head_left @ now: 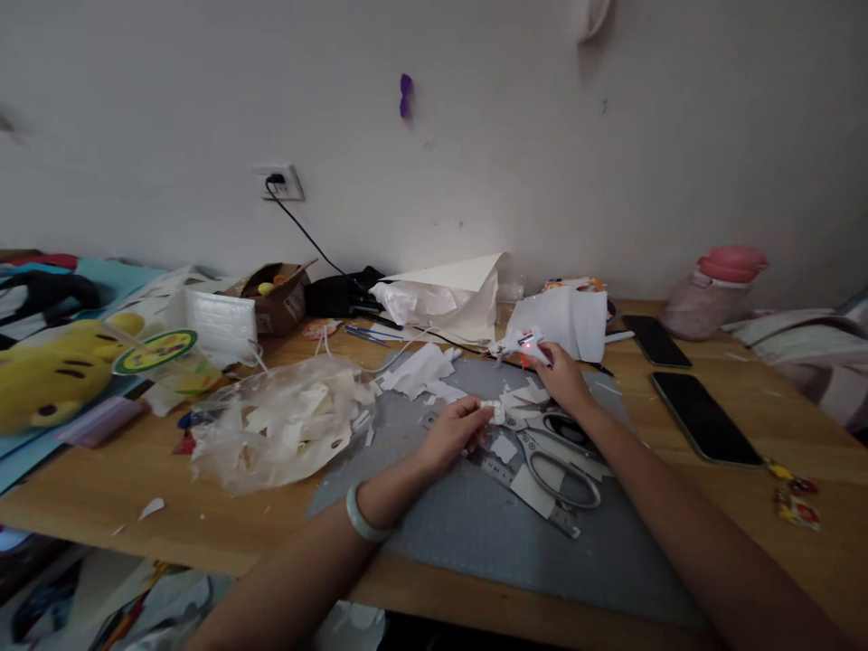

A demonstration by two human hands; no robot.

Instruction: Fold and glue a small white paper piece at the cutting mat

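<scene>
My right hand [560,372] is closed round a white hot glue gun [529,344] with a small red light and an orange trigger; its nozzle points left. Pinched in the fingers of my left hand [461,427] is a small white paper piece [494,411], held low over the grey cutting mat [434,524]. Large grey-handled scissors [560,475] lie just right of this piece, partly over a steel ruler [498,468]. White paper scraps [420,369] are scattered beyond my left hand.
A clear plastic bag of scraps [285,425] lies left of the mat. Two phones [705,418] and a pink bottle [709,294] are on the right. A lidded drink cup [159,362], a yellow plush toy [61,371] and a cardboard box [281,303] occupy the left.
</scene>
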